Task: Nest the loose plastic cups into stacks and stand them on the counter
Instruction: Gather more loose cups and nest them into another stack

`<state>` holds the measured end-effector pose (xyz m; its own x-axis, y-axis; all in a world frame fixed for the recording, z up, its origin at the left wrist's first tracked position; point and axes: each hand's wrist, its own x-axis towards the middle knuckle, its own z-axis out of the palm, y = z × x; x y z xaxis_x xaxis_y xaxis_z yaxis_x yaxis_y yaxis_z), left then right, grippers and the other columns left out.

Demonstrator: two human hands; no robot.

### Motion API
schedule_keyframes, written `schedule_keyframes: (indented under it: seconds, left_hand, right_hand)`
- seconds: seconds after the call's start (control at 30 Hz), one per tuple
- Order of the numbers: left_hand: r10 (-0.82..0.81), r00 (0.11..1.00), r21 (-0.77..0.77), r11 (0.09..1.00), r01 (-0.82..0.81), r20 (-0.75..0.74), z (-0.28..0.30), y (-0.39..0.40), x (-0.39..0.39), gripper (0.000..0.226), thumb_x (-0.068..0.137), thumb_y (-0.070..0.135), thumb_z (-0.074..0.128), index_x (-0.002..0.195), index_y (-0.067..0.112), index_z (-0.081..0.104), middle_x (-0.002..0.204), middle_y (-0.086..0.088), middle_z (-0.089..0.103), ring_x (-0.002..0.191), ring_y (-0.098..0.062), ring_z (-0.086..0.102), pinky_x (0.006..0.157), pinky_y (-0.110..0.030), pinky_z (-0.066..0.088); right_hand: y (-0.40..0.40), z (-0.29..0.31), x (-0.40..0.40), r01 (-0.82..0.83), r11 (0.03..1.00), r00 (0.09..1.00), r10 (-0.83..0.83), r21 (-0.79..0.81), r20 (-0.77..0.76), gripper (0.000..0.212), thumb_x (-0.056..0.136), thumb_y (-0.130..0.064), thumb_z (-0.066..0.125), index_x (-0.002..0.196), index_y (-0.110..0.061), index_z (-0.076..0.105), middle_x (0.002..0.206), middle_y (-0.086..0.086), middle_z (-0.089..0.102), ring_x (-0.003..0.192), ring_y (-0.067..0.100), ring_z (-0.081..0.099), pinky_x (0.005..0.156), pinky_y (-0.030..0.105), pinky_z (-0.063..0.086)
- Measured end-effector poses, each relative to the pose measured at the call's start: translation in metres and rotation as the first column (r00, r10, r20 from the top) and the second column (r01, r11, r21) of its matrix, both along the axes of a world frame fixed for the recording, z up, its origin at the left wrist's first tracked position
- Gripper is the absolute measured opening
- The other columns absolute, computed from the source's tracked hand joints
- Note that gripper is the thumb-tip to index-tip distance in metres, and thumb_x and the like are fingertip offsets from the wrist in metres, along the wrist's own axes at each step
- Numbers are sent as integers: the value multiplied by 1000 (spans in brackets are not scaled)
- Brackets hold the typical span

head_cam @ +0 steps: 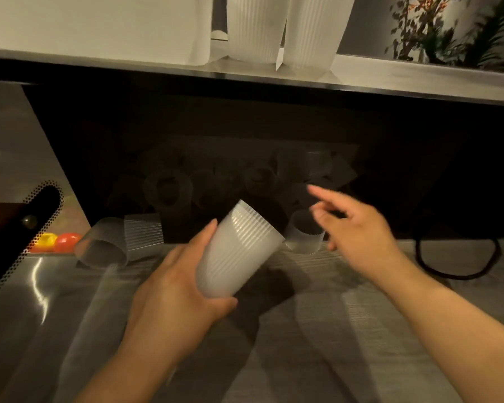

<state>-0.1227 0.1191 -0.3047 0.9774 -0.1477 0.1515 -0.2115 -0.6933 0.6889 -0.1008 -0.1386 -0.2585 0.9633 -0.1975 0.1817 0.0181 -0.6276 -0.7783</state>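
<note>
The left hand [175, 289] grips a stack of ribbed cups [237, 251], fingers curled round its lower end, thumb along the near side — the stack tilts with its open mouth pointing up and to the right, held just above the counter [346, 330]. To the right of the stack, the right hand [358, 228] hovers with fingers spread and loosely extended, holding nothing. Between that hand and the stack's mouth lies a single loose cup [303, 235] on its side. Left of the stack, two more clear cups [120, 239] lie tipped over on the counter's edge. Behind the stack, in deep shadow, more cups [169, 189] lie jumbled — their number is hard to tell. Above it, tall stacks [280, 27] stand upright on a higher shelf [405, 78].
</note>
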Motion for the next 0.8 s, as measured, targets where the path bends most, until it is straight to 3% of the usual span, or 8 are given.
schedule_keyframes:
  seconds: [0.07,0.17,0.23,0.33,0.47,0.6,0.7,0.8]
  left_hand:
    - [19,1000,33,999,-20,10,2,2,4,118,62,45,86,143,65,2,118,32,30,103,1,41,89,-34,48]
    - [13,1000,102,995,-15,23,1,2,9,117,65,46,84,144,63,0,126,29,34,101,1,40,81,-29,47]
    - [12,1000,140,990,-14,12,-2,1,12,116,66,46,83,145,61,-1,129,26,37,99,2,40,76,-25,43]
    - [-7,1000,169,986,5,11,-4,1,14,117,66,46,84,145,61,-1,122,29,33,98,3,40,74,-22,41]
    - [-74,997,217,974,68,20,-4,4,16,114,69,45,82,141,65,-5,117,35,25,97,6,39,72,-16,36]
    - [-160,987,238,960,150,27,-1,4,17,115,69,38,82,131,75,-7,119,40,23,99,8,38,80,-19,39]
    - [-206,978,231,954,193,35,1,-2,15,116,69,38,82,128,78,-9,117,41,21,100,8,38,83,-20,39]
    - [-237,970,222,950,220,56,3,-7,15,116,67,36,83,126,79,-7,117,43,25,100,11,40,85,-17,38]
  right_hand:
    - [-16,-13,16,255,896,951,-300,-364,-72,55,90,-52,58,141,-42,41,131,-3,54,98,13,60,79,34,52]
    - [-20,-37,31,116,798,901,-335,-591,-274,77,79,-74,55,143,-35,35,137,5,43,114,26,57,82,38,50]
    - [-16,-48,39,-1,780,906,-265,-626,-332,59,80,-73,55,129,-40,50,126,1,49,106,22,58,79,35,50]
    - [-18,-55,42,4,844,941,-185,-536,-284,21,87,-57,60,92,-36,64,103,-3,53,102,18,54,79,30,44]
    - [-28,-37,31,129,984,976,-148,-123,-161,39,74,-37,82,98,-29,52,95,-14,53,90,9,57,72,26,47]
    - [-34,5,11,-125,989,972,137,74,-190,64,66,-23,87,112,-30,43,105,-7,68,95,11,68,77,30,59]
    - [-31,34,3,-356,926,884,377,123,-278,62,62,-20,87,113,-29,52,100,-6,73,89,12,72,69,26,58]
    - [-27,53,3,-487,866,801,496,118,-336,49,66,-22,82,112,-29,65,103,-8,73,95,9,70,77,23,55]
